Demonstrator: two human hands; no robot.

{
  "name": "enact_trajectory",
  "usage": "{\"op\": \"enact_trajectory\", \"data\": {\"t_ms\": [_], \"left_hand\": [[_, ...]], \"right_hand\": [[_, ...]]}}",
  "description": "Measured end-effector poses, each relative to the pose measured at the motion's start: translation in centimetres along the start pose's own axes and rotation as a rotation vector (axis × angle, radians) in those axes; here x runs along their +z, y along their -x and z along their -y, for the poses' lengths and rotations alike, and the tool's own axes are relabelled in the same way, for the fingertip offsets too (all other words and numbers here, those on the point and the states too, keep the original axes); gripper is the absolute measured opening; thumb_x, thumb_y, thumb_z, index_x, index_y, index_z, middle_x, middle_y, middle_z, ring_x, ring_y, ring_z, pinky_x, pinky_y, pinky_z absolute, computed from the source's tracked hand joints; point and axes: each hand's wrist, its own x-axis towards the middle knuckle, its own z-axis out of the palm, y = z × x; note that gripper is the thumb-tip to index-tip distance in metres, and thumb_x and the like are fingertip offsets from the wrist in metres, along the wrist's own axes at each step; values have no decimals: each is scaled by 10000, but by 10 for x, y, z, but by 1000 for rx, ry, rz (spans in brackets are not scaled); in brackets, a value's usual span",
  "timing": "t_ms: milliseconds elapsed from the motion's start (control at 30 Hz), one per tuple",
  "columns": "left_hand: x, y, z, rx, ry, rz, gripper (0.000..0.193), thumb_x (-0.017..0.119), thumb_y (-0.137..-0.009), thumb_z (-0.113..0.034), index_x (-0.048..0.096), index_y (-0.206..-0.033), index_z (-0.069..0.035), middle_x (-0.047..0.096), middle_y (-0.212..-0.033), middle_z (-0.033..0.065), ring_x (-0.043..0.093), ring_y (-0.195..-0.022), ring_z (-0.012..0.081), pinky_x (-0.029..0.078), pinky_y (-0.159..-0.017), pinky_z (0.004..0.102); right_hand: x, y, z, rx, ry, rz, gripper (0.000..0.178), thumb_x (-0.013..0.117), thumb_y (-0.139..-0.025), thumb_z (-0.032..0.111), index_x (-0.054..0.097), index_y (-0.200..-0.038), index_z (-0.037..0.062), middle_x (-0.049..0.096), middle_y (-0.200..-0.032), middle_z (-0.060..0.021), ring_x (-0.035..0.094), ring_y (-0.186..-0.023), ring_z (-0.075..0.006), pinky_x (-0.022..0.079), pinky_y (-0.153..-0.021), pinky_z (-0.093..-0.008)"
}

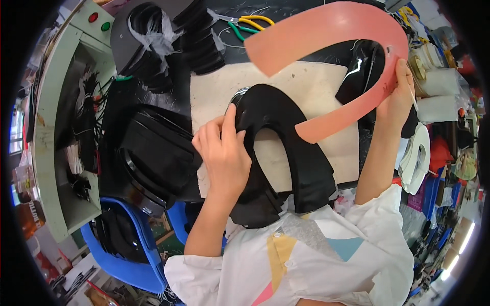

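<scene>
My right hand [395, 99] grips the right side of a pink U-shaped template [326, 20], raised above the table. A slim pale stick [413, 99] juts out beside that hand; I cannot tell whether it is a pen. Lower down lies a stack of black U-shaped shoe-upper pieces [306, 153], curved end away from me, its legs fanned out near my shirt. My left hand [224, 148] is closed on the stack's left edge, index finger and thumb against the black material. The undersides of its other fingers are hidden.
A cream board [204, 92] lies under the stack. More black pieces [158, 143] are piled to the left, with plastic-tied bundles [148, 30] behind. Scissors with yellow handles [255, 21] lie at the back. Blue chairs [140, 255] stand lower left, a grey-green cabinet [56, 127] left.
</scene>
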Motion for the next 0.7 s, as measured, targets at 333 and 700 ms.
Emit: {"op": "enact_trajectory", "data": {"t_ms": [333,700], "left_hand": [[-162,14,163,-782,802,-412,324,629,-961,-120,589,-1275,-53,686,-1084,47,614,-871,22,462,-664,155],[-29,2,29,104,35,86,265,789,-771,-149,759,-1023,-74,636,-1220,130,589,-1066,280,481,-885,375]], "right_hand": [[31,42,-26,449,214,145,193,676,-929,121,663,-1087,10,666,-924,-13,598,-818,-47,498,-636,-183],[56,110,-66,-13,858,784,301,764,-799,143,697,-1057,6,661,-810,-129,581,-626,-217,492,-608,-322]]}}
